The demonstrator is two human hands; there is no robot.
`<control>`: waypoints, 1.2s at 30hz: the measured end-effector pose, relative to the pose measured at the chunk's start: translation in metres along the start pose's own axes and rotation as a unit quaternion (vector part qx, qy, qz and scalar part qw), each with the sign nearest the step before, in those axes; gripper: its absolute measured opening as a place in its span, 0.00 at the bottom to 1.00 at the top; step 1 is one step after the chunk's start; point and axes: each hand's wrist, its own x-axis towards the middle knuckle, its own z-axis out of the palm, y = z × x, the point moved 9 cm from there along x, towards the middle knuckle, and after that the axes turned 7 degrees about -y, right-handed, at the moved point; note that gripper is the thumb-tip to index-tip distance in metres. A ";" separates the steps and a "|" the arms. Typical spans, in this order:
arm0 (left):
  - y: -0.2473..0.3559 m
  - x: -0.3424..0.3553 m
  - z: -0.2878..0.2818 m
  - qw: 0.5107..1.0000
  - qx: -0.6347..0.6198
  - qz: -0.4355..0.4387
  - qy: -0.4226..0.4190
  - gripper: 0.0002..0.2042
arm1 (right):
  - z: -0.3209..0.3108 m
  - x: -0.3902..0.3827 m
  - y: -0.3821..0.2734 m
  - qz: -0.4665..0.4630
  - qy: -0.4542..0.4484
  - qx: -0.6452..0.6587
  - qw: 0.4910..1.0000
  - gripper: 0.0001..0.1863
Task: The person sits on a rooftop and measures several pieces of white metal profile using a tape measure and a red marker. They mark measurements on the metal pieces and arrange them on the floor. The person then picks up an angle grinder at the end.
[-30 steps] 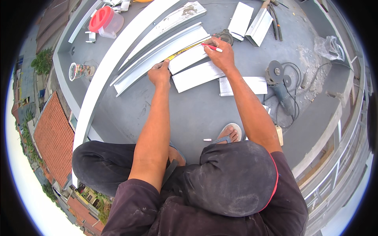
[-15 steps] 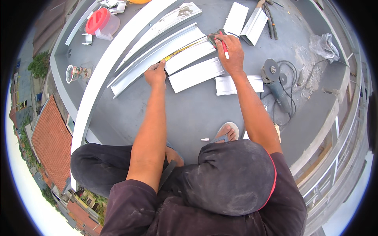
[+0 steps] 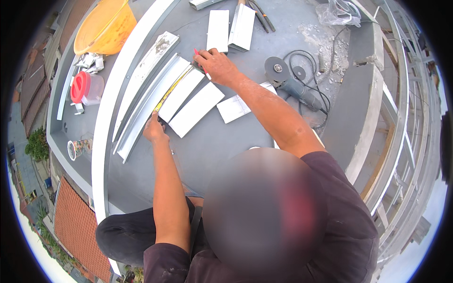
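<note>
A yellow tape measure (image 3: 172, 92) is stretched along a long light metal channel (image 3: 147, 109), beside the edge of a short white metal piece (image 3: 185, 92). My left hand (image 3: 155, 129) pinches the blade's near end at the corner of that short piece. At the far end, my right hand (image 3: 218, 67) is closed round a red marker (image 3: 208, 75) with a pale tip. A dark shape under its fingers looks like the tape's case, mostly hidden. A second short metal piece (image 3: 197, 109) lies alongside, and another marked with lines (image 3: 234, 109) rests near my right forearm.
An angle grinder (image 3: 293, 85) with its cord lies to the right, near rubble. Metal offcuts (image 3: 217, 31) and pliers-like handles (image 3: 263, 18) are at the far side. A long white curved-looking bar (image 3: 100, 122), a red-lidded tub (image 3: 88, 88) and a yellow basin (image 3: 104, 29) stand left.
The view has swung, so the metal pieces and grinder appear further left and the yellow basin shows more. Both hands keep their hold on the tape; the marker stays in my right hand.
</note>
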 end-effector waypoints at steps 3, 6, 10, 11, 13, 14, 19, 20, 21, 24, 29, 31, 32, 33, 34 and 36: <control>-0.006 0.019 -0.020 1.000 -0.019 0.012 -0.011 0.16 | -0.029 -0.006 -0.033 0.018 0.085 0.042 0.995 0.30; -0.013 0.023 -0.032 0.995 -0.084 0.026 -0.055 0.17 | -0.048 -0.025 -0.061 0.005 0.135 0.041 0.990 0.29; -0.023 0.004 -0.037 0.994 -0.049 0.047 -0.087 0.19 | -0.044 -0.052 -0.057 0.020 0.095 0.053 0.994 0.31; -0.026 0.009 -0.052 0.997 -0.017 0.067 -0.033 0.21 | -0.048 -0.055 -0.057 0.028 0.092 0.059 0.994 0.32; -0.021 -0.003 -0.058 0.996 -0.006 0.090 0.020 0.22 | -0.066 -0.069 -0.049 0.034 0.101 0.067 0.992 0.35; -0.018 -0.010 -0.055 0.995 0.004 0.096 0.038 0.22 | -0.079 -0.081 -0.048 0.057 0.107 0.059 0.991 0.36; -0.029 -0.009 -0.053 0.991 0.033 0.115 0.052 0.25 | -0.122 -0.134 -0.057 0.110 0.075 0.117 0.984 0.39; -0.034 -0.012 -0.052 0.991 0.054 0.112 0.051 0.26 | -0.127 -0.153 -0.058 0.133 0.054 0.112 0.983 0.40; -0.031 -0.022 -0.049 0.987 0.070 0.133 0.057 0.27 | -0.129 -0.178 -0.057 0.163 0.045 0.134 0.976 0.40; 0.000 -0.050 -0.032 0.979 0.113 0.167 0.039 0.31 | -0.140 -0.258 -0.058 0.259 -0.006 0.142 0.955 0.41; 0.008 -0.058 -0.013 0.965 0.220 0.145 0.000 0.40 | -0.142 -0.378 -0.059 0.412 -0.194 0.054 0.889 0.38; 0.008 -0.071 -0.010 0.941 0.279 0.190 0.019 0.44 | -0.127 -0.425 -0.055 0.450 -0.349 0.000 0.822 0.37; 0.007 -0.079 -0.004 0.929 0.304 0.211 0.026 0.45 | -0.121 -0.442 -0.057 0.443 -0.370 -0.010 0.817 0.35; 0.012 -0.098 0.002 0.899 0.328 0.282 0.061 0.44 | -0.109 -0.462 -0.058 0.435 -0.390 -0.019 0.811 0.34; 0.014 -0.123 0.009 0.863 0.351 0.351 0.096 0.42 | -0.101 -0.473 -0.057 0.427 -0.410 -0.027 0.806 0.33; 0.010 -0.164 0.021 0.805 0.386 0.443 0.086 0.40 | -0.107 -0.458 -0.061 0.405 -0.397 -0.014 0.824 0.29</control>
